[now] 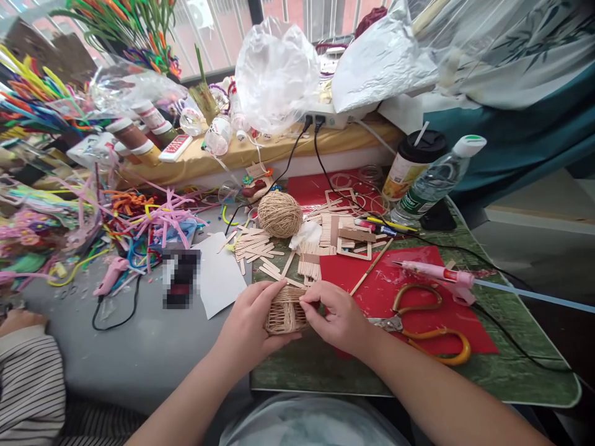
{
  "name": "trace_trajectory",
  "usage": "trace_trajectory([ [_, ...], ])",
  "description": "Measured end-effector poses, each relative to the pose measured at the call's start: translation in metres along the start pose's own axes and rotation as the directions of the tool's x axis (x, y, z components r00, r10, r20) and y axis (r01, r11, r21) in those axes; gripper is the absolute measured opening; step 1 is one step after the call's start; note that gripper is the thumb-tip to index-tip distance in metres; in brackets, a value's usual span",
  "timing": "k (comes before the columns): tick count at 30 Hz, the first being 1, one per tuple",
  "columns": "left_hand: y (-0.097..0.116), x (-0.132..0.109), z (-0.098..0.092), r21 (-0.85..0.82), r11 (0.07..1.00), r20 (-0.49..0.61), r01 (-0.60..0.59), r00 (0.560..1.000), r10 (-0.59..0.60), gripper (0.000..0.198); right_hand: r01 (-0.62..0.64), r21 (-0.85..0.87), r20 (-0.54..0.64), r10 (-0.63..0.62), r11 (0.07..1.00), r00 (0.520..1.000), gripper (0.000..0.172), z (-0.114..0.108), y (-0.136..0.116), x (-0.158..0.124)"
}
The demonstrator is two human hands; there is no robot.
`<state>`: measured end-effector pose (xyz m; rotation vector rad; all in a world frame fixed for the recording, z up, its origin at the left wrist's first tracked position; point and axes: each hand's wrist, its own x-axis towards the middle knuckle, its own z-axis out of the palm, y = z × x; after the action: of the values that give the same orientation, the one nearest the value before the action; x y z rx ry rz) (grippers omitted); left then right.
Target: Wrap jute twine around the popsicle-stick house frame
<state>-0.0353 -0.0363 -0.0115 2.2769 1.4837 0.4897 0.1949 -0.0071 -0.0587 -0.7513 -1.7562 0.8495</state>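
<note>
A small piece wound with twine (286, 313), woven-looking and light brown, is held above the green table in front of me. My left hand (253, 316) grips its left side, thumb along the lower edge and fingers over the top. At its right edge my right hand (337, 313) is closed in a pinch, thumb and forefinger together; whatever lies between those fingertips is too small to make out. Just beyond stand a ball of twine (279, 214) and loose craft sticks (258, 246). Orange-handled scissors (418, 322) lie open right of my right hand.
On red sheets (372, 279) at right rests a pink glue gun (437, 272) with its cord. A water bottle (432, 183) and a lidded cup (409, 164) stand behind. Pipe cleaners (171, 210) and another pink glue gun (111, 275) lie left. A co-worker's striped sleeve (30, 384) shows there.
</note>
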Motion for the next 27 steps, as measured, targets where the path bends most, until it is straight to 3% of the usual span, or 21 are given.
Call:
trace_trajectory([
  [5,-0.010,-0.005,0.005,-0.046,0.998,-0.079,-0.039,0.996,0.036,0.090,-0.077,0.003,0.009,0.077,0.997,0.997,0.011,0.002,-0.008,0.005],
  [12,-0.021,-0.008,0.011,-0.095,0.992,-0.160,-0.087,0.985,0.071,0.093,-0.090,-0.058,0.022,0.091,0.994,0.996,0.011,0.007,-0.003,0.000],
  [17,-0.026,-0.011,0.019,-0.224,0.972,-0.256,-0.069,0.967,0.010,0.090,-0.090,-0.044,0.009,0.090,0.995,0.996,0.009,-0.001,0.000,-0.003],
  [19,-0.025,-0.011,0.033,-0.389,0.919,-0.342,-0.065,0.936,-0.078,0.088,-0.095,-0.042,-0.013,0.094,0.995,0.995,0.009,-0.005,0.000,-0.003],
  [22,-0.021,-0.009,0.063,-0.677,0.728,-0.387,-0.108,0.893,-0.228,0.087,-0.124,-0.043,-0.064,0.121,0.991,0.991,0.008,-0.009,0.002,-0.004],
  [24,-0.019,-0.007,0.078,-0.766,0.633,-0.344,-0.112,0.903,-0.257,0.085,-0.168,-0.035,-0.090,0.164,0.985,0.982,0.009,-0.010,0.006,-0.005],
  [27,-0.020,-0.004,0.073,-0.779,0.624,-0.246,-0.055,0.943,-0.223,0.082,-0.208,-0.033,-0.097,0.204,0.978,0.974,0.011,-0.010,0.009,-0.005],
])
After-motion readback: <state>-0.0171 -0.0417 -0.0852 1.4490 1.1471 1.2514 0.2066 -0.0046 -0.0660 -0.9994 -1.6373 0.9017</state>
